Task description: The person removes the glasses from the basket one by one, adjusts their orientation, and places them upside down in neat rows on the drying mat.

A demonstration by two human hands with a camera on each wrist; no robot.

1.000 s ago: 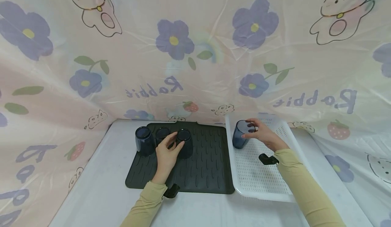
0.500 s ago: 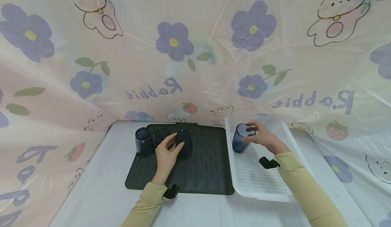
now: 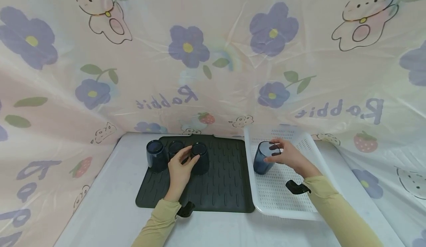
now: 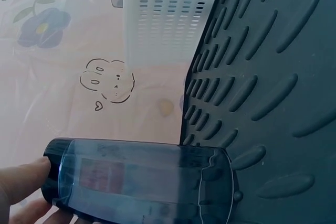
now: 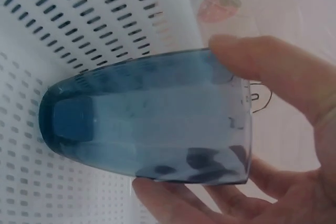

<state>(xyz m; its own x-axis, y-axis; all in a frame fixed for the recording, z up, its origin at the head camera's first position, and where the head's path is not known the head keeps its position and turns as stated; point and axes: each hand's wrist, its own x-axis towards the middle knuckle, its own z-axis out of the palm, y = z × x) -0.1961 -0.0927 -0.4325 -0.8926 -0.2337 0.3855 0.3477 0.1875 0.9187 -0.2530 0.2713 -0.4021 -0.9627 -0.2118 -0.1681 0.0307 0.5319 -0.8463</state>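
Three dark blue drinking glasses stand upside down on a black drying mat. My left hand holds the rightmost upturned glass near its base, thumb on one side and fingers on the other. Behind that hand is the middle glass, partly hidden, with the left glass beside it. Over to the right, my right hand grips another blue glass by its rim, mouth up, at the left side of a white perforated basket. Whether that glass touches the basket floor, I cannot tell.
A white-covered table lies under the mat and basket. The basket stands directly right of the mat. A printed curtain with flowers and rabbits rises behind and on both sides.
My right hand has brought its glass nearer to me along the basket's left side. The left hand keeps its hold on the upturned glass, and the mat glasses stay put.
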